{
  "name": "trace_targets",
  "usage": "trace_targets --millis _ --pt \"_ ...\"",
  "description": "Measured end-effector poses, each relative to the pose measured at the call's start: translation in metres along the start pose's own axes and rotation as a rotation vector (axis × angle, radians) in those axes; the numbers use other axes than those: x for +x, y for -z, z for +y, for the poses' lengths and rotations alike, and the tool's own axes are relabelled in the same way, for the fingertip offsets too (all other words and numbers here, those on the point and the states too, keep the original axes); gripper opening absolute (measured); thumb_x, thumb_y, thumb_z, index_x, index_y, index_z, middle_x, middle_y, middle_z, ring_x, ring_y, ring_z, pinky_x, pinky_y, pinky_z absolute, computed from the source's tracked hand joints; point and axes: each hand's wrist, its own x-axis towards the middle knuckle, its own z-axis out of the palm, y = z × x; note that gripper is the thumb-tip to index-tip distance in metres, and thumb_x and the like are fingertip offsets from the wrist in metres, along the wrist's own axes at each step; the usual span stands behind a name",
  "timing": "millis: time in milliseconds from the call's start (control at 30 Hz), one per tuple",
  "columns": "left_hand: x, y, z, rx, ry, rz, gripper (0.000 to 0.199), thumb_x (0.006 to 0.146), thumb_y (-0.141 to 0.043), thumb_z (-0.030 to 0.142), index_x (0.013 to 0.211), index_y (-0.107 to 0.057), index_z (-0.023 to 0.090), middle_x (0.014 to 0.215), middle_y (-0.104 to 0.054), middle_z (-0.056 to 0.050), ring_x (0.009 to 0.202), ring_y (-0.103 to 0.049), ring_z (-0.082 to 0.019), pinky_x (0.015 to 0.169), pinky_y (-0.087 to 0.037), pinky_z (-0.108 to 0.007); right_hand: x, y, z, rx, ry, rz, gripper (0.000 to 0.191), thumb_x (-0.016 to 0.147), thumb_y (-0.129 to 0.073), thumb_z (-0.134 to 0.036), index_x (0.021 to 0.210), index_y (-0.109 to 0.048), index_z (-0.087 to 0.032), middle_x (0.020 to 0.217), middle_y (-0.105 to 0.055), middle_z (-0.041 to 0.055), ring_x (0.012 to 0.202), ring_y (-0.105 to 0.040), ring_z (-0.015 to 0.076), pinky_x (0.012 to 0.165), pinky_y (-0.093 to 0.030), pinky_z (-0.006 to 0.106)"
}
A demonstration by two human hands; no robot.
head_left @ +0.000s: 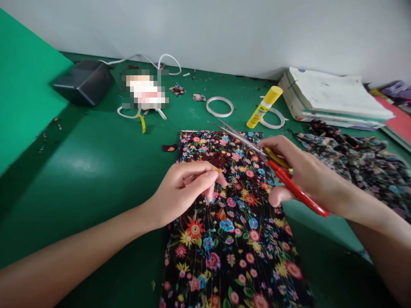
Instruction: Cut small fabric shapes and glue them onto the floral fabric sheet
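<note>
A long piece of black floral fabric (231,248) lies on the green table in front of me. Above its upper part, my left hand (183,188) pinches a tiny orange-yellow scrap (218,170) between thumb and fingers; what the scrap is made of is hard to tell. My right hand (308,171) holds scissors (298,192) with a red and a yellow handle. Their slightly parted blades point to the upper left, over the fabric's far end. A small dark scrap (169,148) lies just left of the fabric.
Behind the fabric are a yellow glue stick (263,107) standing tilted and two tape rolls (220,107) (272,118). Crumpled floral cloth (362,158) and stacked books (334,100) occupy the right. A black box (82,82), a white cable (170,55) and cloth bits (177,89) lie toward the wall.
</note>
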Motion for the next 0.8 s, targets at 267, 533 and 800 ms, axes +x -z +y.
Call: trace_targets --millis 267,533,800 --pt "-0.002 -0.007 0.001 0.386 -0.382 -0.239 0.035 0.093 -0.047 0.013 0.059 -0.043 0.020 0.056 -0.048 0.002 0.056 -0.042 -0.013 0.059 -0.038 -0.031 0.007 -0.020 0.004 -0.084 -0.183 0.022 0.076 0.081 -0.050 -0.085 0.116 -0.058 -0.019 0.082 -0.067 0.0038 0.066 -0.061 0.0187 0.062 -0.046 0.030" --pt "-0.007 -0.017 -0.004 0.815 -0.548 -0.255 0.030 0.088 -0.052 0.014 0.060 -0.043 0.021 0.058 -0.048 0.001 0.062 -0.040 -0.016 0.063 -0.039 -0.031 0.007 -0.030 0.011 -0.150 -0.127 -0.006 0.075 0.080 -0.051 -0.085 0.115 -0.056 -0.019 0.090 -0.069 0.0069 0.072 -0.064 0.0225 0.063 -0.045 0.031" --pt "0.003 0.003 0.003 0.887 -0.489 0.158 0.018 0.097 -0.051 0.014 0.081 -0.057 0.019 0.073 -0.060 -0.001 0.071 -0.056 -0.015 0.071 -0.046 -0.030 0.006 -0.034 0.014 -0.189 -0.115 -0.036 0.079 0.081 -0.049 -0.086 0.120 -0.056 -0.018 0.101 -0.069 0.0113 0.083 -0.065 0.0280 0.073 -0.048 0.038"
